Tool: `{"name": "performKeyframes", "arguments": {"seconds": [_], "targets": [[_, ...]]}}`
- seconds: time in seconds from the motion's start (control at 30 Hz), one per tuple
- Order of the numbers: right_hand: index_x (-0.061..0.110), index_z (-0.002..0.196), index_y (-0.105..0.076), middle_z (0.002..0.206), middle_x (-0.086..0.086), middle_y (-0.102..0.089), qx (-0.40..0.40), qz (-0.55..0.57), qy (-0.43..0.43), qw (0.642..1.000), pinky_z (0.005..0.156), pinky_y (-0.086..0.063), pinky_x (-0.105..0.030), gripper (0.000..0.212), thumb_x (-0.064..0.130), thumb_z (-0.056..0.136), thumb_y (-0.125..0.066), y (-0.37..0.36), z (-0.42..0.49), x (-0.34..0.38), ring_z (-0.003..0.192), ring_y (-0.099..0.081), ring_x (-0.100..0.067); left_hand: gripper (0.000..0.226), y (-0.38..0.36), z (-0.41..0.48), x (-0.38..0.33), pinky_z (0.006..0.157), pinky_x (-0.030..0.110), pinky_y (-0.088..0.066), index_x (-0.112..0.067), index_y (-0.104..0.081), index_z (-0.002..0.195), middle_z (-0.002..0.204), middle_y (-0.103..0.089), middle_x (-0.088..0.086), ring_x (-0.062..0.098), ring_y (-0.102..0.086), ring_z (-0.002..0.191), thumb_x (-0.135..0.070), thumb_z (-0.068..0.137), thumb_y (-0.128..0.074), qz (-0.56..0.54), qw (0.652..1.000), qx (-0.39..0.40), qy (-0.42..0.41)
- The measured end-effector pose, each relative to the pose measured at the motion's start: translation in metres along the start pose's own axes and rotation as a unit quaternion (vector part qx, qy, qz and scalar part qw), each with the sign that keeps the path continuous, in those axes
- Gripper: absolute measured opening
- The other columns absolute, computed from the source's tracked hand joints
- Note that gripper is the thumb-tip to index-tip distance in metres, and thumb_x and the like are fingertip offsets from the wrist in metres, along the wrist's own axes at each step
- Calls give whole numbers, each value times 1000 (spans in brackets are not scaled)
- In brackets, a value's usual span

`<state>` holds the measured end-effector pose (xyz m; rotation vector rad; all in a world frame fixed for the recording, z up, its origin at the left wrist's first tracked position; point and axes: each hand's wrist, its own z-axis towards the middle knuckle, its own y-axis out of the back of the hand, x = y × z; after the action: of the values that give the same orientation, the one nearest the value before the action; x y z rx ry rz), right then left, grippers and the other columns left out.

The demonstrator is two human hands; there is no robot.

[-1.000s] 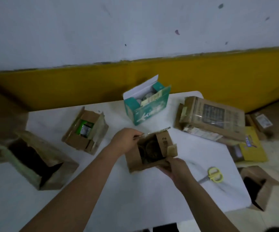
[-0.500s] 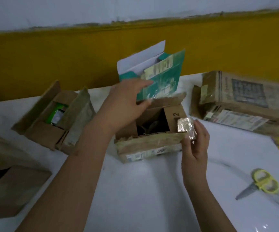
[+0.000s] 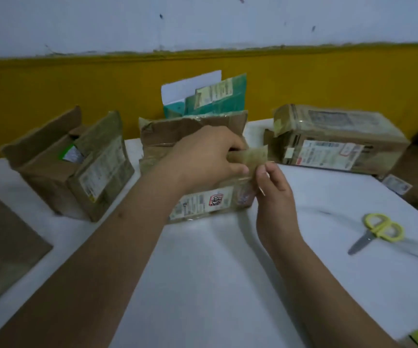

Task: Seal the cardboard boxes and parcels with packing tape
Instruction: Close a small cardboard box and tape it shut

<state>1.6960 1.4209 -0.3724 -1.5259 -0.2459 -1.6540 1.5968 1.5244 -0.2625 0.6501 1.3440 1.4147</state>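
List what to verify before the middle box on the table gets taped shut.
1. Top of the middle box closed: not ok; its rear flap stands upright.
2. Control of the taped side flap: ok; the left hand grips it and the right hand pinches its lower edge.
3. Box seated on the table: ok.
4. Reach to the scissors: ok; they lie on the table, right of the right hand.
5. A packing tape roll ready: cannot tell; none in view.
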Motion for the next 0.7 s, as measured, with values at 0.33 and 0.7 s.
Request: {"name": "performKeyframes", "arguments": {"seconds": [0.33,0.7], "targets": [[42,125,-58,129,20,-55,43,-291,23,955,85,-45,-9,27,33,100,-53,41,-75,52,109,-58,7,23,4,-42,-22,68,35,-48,-20,-66,80,82,-64,-5,21,-61,84,-41,89,-68,23,998,-23,52],[26,95,-68,95,8,-65,-240,-481,53,841,66,-43,-22,15,27,99,-54,194,-165,115,83,-59,-3,9,-63,-104,-157,70,30,-49,-21,-66,98,86,-63,-4,11,-58,77,-18,95,-57,-284,921,-266,2]]}}
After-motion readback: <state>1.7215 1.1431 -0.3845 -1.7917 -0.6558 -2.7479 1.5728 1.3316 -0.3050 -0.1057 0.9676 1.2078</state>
